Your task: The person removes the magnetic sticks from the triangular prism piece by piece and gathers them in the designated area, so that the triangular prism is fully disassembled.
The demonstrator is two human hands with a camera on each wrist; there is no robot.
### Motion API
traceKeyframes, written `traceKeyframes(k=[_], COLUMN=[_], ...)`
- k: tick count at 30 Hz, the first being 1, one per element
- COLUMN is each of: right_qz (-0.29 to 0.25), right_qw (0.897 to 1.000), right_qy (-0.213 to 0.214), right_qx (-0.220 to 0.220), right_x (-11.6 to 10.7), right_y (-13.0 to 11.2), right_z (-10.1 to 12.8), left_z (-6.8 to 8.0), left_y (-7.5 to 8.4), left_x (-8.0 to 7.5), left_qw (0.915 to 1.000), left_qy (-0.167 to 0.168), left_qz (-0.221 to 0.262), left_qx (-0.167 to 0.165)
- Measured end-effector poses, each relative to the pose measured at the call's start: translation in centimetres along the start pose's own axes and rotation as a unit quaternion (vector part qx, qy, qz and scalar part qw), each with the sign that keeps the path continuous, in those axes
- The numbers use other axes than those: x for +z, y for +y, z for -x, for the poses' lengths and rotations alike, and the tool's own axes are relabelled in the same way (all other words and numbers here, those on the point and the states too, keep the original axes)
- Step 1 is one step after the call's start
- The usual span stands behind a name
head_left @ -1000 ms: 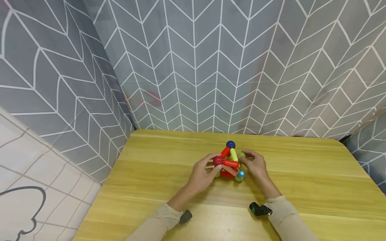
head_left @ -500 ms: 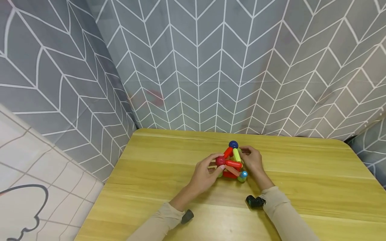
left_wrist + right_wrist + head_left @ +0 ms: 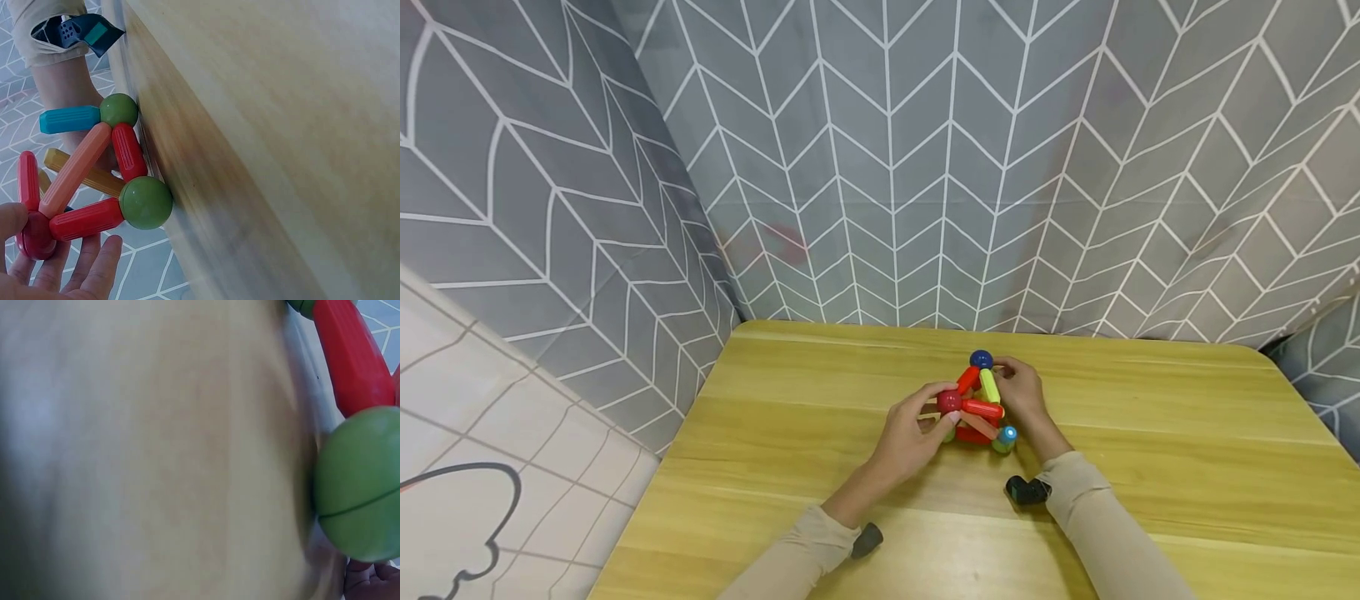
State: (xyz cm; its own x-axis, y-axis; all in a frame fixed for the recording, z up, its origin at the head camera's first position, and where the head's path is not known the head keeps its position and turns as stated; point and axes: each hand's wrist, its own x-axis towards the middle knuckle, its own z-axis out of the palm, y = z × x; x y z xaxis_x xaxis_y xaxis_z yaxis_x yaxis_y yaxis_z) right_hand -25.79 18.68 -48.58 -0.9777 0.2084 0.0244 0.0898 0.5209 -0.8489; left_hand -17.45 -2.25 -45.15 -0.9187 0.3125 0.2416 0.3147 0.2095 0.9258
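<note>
A frame of coloured magnetic sticks and balls stands on the table. My left hand pinches its dark red ball between thumb and fingers. Red sticks and a salmon stick join there. Green balls sit at the lower corners; a light blue stick rises from one. At the top is a dark blue ball, with a yellow-green stick below. My right hand is curled at the far right side, its fingertips and the green ball between them mostly hidden behind the frame.
The wooden table extends around the frame on all sides. Behind its far edge hangs a grey patterned curtain. Dark wrist cameras stick out from both sleeves, low over the tabletop.
My right hand has moved left and away from me with a green ball, to the back of the frame; that ball is now out of sight. My left hand keeps its hold.
</note>
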Motion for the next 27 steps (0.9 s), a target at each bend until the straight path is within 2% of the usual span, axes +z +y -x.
traceKeyframes(k=[8,13,20,23,27], right_qz=[-0.004,-0.020,-0.109,-0.087,-0.027], right_qw=[1.000,0.999,0.992,0.995,0.999], right_qy=[-0.012,-0.018,-0.039,-0.039,-0.039], right_qx=[0.002,0.020,0.053,0.042,0.011], right_x=[-0.1,-0.2,-1.1,-1.8,-3.0], right_y=[-0.1,0.0,0.2,-0.1,-0.7], right_z=[0.2,0.2,0.5,0.8,1.5], left_z=[-0.1,-0.1,-0.1,-0.1,-0.1], left_y=[-0.2,-0.1,0.3,0.0,-0.1], left_x=[0.0,0.0,0.2,0.1,0.1], left_qw=[0.9999,0.9998,1.0000,1.0000,1.0000], left_qy=[-0.001,-0.003,0.000,-0.001,-0.002], left_qz=[-0.011,-0.014,-0.008,-0.009,-0.009], left_qx=[0.005,0.009,0.002,0.003,0.001])
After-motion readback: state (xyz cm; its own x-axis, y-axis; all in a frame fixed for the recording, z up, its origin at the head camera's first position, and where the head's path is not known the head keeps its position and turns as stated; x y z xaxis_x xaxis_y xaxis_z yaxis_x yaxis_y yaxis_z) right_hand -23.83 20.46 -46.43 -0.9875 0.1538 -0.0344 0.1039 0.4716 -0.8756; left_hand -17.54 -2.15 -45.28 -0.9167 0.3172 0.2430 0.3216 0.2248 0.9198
